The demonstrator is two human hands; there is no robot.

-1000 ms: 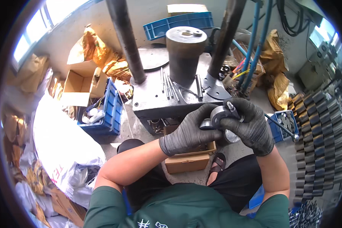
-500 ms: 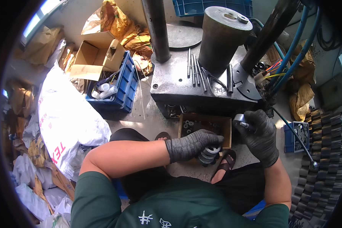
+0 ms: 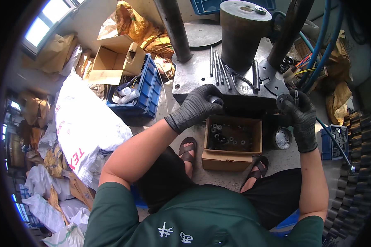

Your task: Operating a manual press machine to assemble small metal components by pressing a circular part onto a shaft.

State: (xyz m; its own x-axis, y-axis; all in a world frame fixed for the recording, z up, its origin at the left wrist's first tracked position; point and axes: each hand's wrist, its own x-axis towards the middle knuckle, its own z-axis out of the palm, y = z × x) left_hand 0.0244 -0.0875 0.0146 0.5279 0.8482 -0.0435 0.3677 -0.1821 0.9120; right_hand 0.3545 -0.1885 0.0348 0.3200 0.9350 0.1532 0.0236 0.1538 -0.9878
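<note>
A: Left hand (image 3: 196,108)?
B: Centre frame, its grip closed on a metal part (image 3: 215,100) at the press base (image 3: 193,78) edge.
A: Right hand (image 3: 301,117)?
B: Centre right, gripping a dark ring (image 3: 283,99) above the box (image 3: 233,142).

Two small metal parts, one in each of your gloved hands.

Your left hand (image 3: 196,108) curls around a small shiny metal cylinder (image 3: 214,100), only its rounded end showing past your fingertips, at the near edge of the grey steel press plate (image 3: 193,76). Your right hand (image 3: 299,115) pinches a dark round disc-like part (image 3: 283,99), possibly with a thin pin standing just beside your fingers.
</note>
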